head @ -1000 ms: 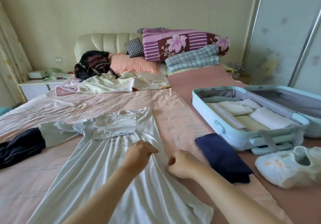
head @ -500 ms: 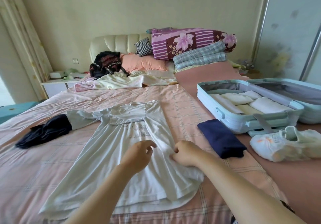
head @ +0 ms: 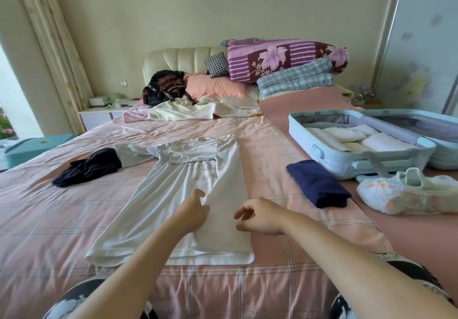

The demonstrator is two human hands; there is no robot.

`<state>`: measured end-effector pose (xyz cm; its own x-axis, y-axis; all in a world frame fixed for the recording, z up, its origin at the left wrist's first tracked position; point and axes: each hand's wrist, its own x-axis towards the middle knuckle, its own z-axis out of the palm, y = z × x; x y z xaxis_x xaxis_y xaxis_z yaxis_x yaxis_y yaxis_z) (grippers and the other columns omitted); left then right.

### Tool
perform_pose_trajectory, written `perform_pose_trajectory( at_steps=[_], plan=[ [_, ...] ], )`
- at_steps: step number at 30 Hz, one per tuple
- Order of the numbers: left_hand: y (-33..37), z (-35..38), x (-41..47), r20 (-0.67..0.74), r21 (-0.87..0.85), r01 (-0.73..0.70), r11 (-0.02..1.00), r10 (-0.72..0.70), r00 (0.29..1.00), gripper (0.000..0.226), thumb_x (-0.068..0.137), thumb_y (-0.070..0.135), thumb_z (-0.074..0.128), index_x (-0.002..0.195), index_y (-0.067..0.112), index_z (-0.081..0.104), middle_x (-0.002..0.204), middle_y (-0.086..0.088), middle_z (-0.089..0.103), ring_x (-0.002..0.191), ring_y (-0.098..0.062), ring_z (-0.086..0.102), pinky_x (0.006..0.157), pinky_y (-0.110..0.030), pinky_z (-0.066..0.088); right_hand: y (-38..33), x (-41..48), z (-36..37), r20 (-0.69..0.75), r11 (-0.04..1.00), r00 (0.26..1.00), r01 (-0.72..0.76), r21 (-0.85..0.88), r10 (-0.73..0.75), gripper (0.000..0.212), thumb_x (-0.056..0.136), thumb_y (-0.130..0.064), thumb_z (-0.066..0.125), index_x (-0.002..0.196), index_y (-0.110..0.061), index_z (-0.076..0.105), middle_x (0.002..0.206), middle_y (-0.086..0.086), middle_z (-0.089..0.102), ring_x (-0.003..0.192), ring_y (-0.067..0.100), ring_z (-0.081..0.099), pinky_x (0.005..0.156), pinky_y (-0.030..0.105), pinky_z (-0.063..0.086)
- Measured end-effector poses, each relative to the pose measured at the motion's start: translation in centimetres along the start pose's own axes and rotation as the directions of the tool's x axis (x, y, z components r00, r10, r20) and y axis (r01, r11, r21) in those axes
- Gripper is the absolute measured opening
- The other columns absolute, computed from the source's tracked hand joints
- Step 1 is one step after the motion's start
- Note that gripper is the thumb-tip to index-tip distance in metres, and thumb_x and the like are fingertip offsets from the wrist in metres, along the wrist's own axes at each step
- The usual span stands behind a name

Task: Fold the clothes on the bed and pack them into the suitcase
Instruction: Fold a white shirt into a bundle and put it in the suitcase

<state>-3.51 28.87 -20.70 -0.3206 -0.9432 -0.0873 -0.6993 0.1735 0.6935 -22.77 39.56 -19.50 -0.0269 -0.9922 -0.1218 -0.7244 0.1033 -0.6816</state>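
Faint grey lettering on the white T-shirt point(head: 203, 171), just beyond the fingers point(head: 198, 194), is unreadable; white strap print on the black backpack point(head: 163, 84), farther off, is blurred.

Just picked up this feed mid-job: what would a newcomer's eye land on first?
The white T-shirt lies on the bed, its right side folded inward, the left hand pinching the fold. At right, the open pale-blue suitcase holds folded light clothes, with a folded navy garment beside it.

Left hand point(head: 195, 211) pinched; right hand point(head: 260, 217) slack.
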Motion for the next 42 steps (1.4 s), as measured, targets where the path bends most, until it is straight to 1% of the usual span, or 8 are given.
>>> perform_pose_trajectory(
  at_steps=[4, 9, 14, 17, 22, 30, 36, 42],
  plan=[
    [-0.7, -0.9, -1.4, 0.219, 0.072, 0.031, 0.997, -0.047, 0.975, 0.048, 0.091, 0.031, 0.064, 0.129, 0.02, 0.036, 0.077, -0.008, 0.063, 0.049, -0.018, 0.052, 0.046, -0.027, 0.04, 0.0, -0.7, 1.6, 0.094, 0.929, 0.993, 0.094, -0.358, -0.065, 0.052, 0.068, -0.052, 0.084, 0.112, -0.036, 0.061, 0.107, -0.01, 0.055, 0.096, 0.011, 0.058, 0.088, 0.031, 0.051],
    [-0.7, -2.3, -2.4, 0.283, 0.096, 0.019, 0.995, -0.046, 0.958, 0.042, 0.096, 0.024, 0.06, 0.128, 0.015, 0.036, 0.053, -0.003, 0.066, 0.042, -0.018, 0.056, 0.04, -0.024, 0.038, -0.4, -0.6, 2.5, 0.111, 0.921, 0.985, 0.161, -0.355, -0.129, 0.016, 0.082, -0.019, 0.068, 0.096, -0.024, 0.072, 0.101, -0.01, 0.067, 0.095, 0.011, 0.063, 0.085, 0.029, 0.054],
    [-1.3, -2.1, -3.3, 0.192, 0.635, -0.165, 0.754, 0.052, 0.98, 0.06, 0.079, 0.04, 0.078, 0.121, 0.015, 0.043, 0.102, -0.002, 0.067, 0.079, -0.02, 0.062, 0.068, -0.032, 0.052, -0.3, -1.2, 2.6, 0.216, 0.908, 0.974, 0.149, -0.392, -0.066, 0.027, 0.081, -0.026, 0.07, 0.107, -0.026, 0.073, 0.105, -0.011, 0.066, 0.097, 0.01, 0.063, 0.089, 0.03, 0.055],
    [-1.3, -1.4, -3.2, 0.259, 0.505, -0.489, 0.711, 0.416, 0.872, 0.041, 0.076, 0.052, 0.075, 0.102, 0.03, 0.053, 0.104, 0.01, 0.056, 0.094, -0.011, 0.05, 0.077, -0.027, 0.042, -0.4, -1.3, 2.6, 0.232, 0.818, 0.965, 0.232, -0.526, -0.125, 0.058, 0.072, -0.04, 0.077, 0.126, -0.04, 0.056, 0.118, -0.009, 0.044, 0.114, 0.011, 0.045, 0.099, 0.032, 0.043],
    [-2.9, 0.3, -3.6, 0.526, 0.534, -0.648, 0.543, 0.386, 0.758, 0.068, 0.063, 0.053, 0.081, 0.122, 0.037, 0.05, 0.122, 0.011, 0.038, 0.114, -0.01, 0.034, 0.096, -0.029, 0.04, 0.9, -1.1, 3.9, 0.203, 0.675, 0.953, 0.304, -0.672, -0.226, 0.063, 0.077, -0.034, 0.075, 0.133, -0.027, 0.048, 0.134, -0.002, 0.037, 0.127, 0.018, 0.035, 0.106, 0.032, 0.032],
    [-0.7, -1.2, -3.3, 0.551, 0.393, -0.44, 0.807, 0.176, 0.815, 0.026, 0.077, 0.018, 0.067, 0.063, 0.041, 0.064, 0.056, 0.02, 0.051, 0.058, 0.0, 0.048, 0.055, -0.019, 0.037, -1.5, -1.0, 2.4, 0.193, 0.85, 0.972, 0.216, -0.481, -0.137, 0.011, 0.08, -0.012, 0.058, 0.075, -0.016, 0.068, 0.066, -0.004, 0.056, 0.068, 0.016, 0.052, 0.063, 0.029, 0.042],
    [1.2, -2.6, -2.2, 0.832, 0.281, -0.271, 0.921, -0.093, 0.546, 0.034, 0.092, 0.027, 0.069, 0.126, 0.024, 0.067, 0.098, 0.016, 0.073, 0.096, -0.008, 0.067, 0.081, -0.02, 0.05, -2.9, 0.8, 0.6, 0.53, 0.976, 0.83, -0.069, -0.207, 0.171, 0.026, 0.091, -0.024, 0.06, 0.11, -0.015, 0.075, 0.092, 0.001, 0.074, 0.076, 0.021, 0.068, 0.069, 0.029, 0.053],
    [3.0, -5.1, 4.6, 0.562, 0.149, -0.278, 0.949, 0.15, 0.813, 0.019, 0.096, 0.019, 0.058, 0.111, 0.017, 0.071, 0.096, 0.001, 0.075, 0.08, -0.011, 0.072, 0.063, -0.019, 0.049, -3.5, 7.0, -2.5, 0.143, 0.99, 0.99, 0.02, -0.14, 0.0, 0.02, 0.092, -0.022, 0.056, 0.09, -0.031, 0.074, 0.085, -0.007, 0.073, 0.068, 0.011, 0.066, 0.069, 0.028, 0.053]
  ],
)
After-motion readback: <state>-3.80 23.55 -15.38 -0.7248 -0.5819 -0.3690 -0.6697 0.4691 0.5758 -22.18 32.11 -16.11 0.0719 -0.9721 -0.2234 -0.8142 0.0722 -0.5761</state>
